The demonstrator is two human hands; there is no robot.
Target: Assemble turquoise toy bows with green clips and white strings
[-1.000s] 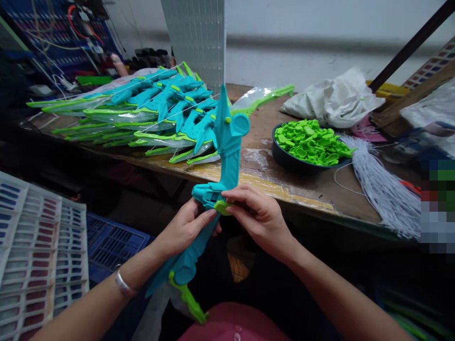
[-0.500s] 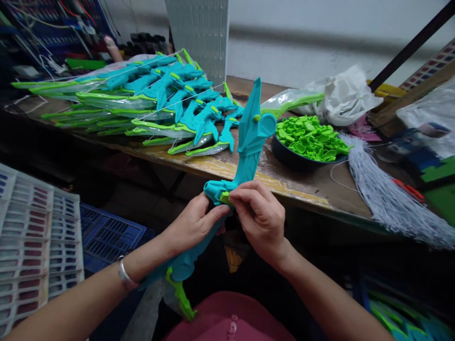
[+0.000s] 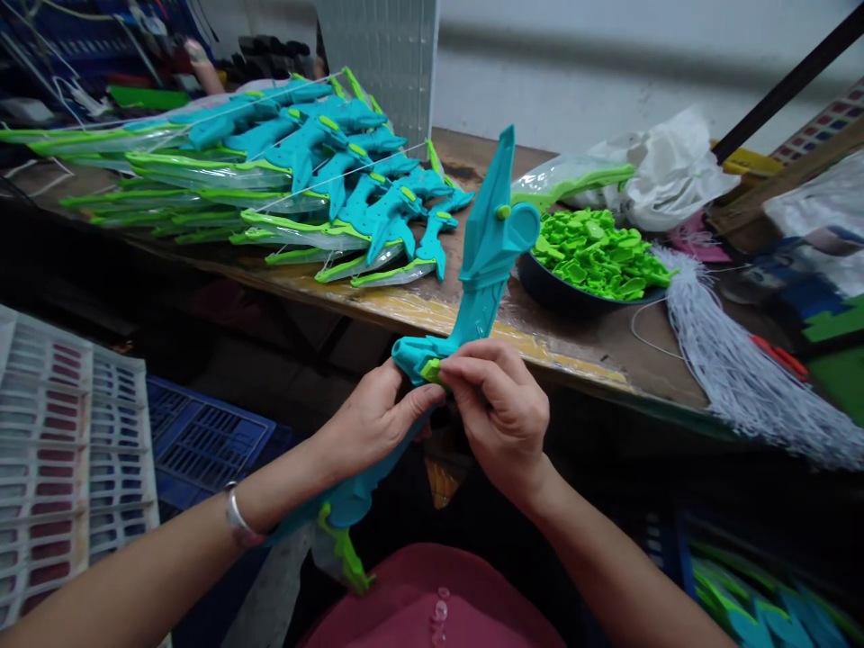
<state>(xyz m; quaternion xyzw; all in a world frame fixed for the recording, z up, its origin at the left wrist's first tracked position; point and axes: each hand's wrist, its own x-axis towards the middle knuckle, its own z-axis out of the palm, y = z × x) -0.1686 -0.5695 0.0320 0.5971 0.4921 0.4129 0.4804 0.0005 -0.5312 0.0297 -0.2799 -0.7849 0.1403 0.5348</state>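
Observation:
A turquoise toy bow (image 3: 487, 234) slants up from my lap, one pointed end high in front of the workbench. My left hand (image 3: 371, 416) is wrapped round its middle, with the thumb lying near a small green plastic piece (image 3: 430, 370). My right hand (image 3: 503, 409) pinches that green piece between thumb and fingertips against the bow's grip. How far the piece sits in the bow is hidden by the fingers. A green limb (image 3: 347, 551) with clear plastic hangs at the bow's lower end, by my lap.
Several turquoise and green bows (image 3: 303, 171) are piled on the workbench (image 3: 573, 369) at left. A dark bowl (image 3: 560, 290) of small green pieces stands right of centre, beside a bundle of white strings (image 3: 735, 360). Crates, one white (image 3: 74, 468) and one blue (image 3: 209, 441), are at lower left.
The view has shifted slightly, and the bow's upper end now appears a little further right and higher. Both hands keep the same hold on the bow and the green piece.

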